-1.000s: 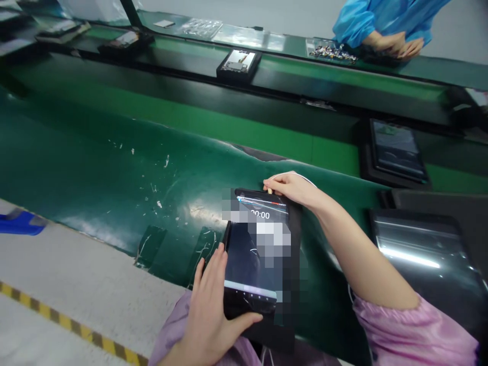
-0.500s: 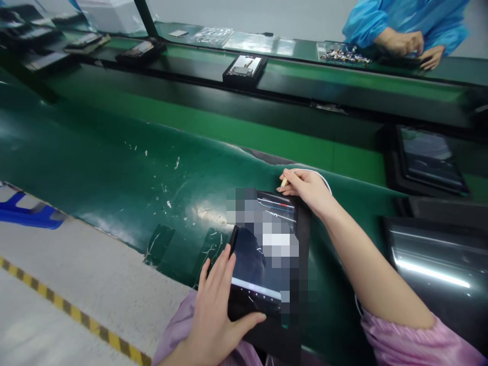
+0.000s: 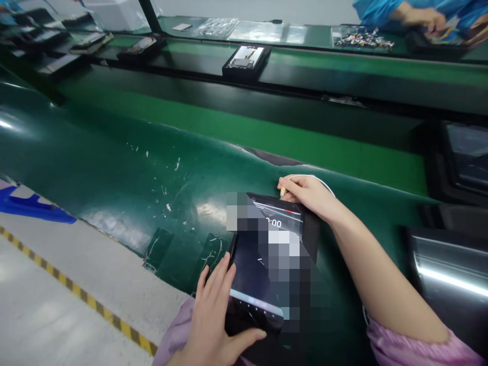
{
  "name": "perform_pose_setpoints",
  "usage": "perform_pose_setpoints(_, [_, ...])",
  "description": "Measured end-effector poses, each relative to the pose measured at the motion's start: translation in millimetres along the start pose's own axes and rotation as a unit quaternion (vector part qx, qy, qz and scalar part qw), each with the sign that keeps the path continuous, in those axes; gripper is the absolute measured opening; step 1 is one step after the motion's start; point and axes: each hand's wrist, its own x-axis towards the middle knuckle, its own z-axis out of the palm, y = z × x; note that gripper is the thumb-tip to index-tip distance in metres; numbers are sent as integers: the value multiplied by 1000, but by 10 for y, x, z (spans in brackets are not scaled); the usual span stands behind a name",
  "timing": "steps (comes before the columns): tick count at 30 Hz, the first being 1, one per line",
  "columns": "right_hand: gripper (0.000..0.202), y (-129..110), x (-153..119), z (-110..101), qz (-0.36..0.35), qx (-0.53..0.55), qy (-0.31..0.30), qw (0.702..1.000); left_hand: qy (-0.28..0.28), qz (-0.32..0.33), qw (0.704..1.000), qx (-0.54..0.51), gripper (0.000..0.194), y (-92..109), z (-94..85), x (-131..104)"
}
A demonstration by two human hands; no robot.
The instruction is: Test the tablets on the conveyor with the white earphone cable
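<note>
Pinching a pale plug [image 3: 282, 192] on a white cable [image 3: 324, 183] at the tablet's [image 3: 249, 274] far edge, my right fingers [image 3: 293, 188] are closed; my left fingers [image 3: 216, 284], spread open, touch its left side. It lies on a black pad [image 3: 313, 234] over the worktop [image 3: 110, 203].

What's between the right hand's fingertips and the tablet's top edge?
A pale plug, in the head view: the right hand pinches it, tip toward the tablet's top edge. Contact can't be told.
</note>
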Motion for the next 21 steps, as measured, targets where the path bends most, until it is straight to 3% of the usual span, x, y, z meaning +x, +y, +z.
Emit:
perform_pose_setpoints(4, [56,-17,-35,1,-61,-71,-25,995,-5,-17,1000,-8,112,20,-3,-7])
perform_pose_setpoints(10, [53,46,-89,4,-86,-124,5,988,-21,-60,998,-20,130,59,-11,3])
perform_pose_setpoints(15, [44,-30,-153,85,-106,-191,22,976,-11,-57,998,-24,122,38,3,25])
perform_pose_setpoints(18, [33,-62,-575,124,-121,-230,63,964,4,-62,998,-33,112,40,3,61])
perform_pose_setpoints(21, [47,15,-1348,-13,-98,-265,91,955,22,-68,996,-47,104,49,1,90])
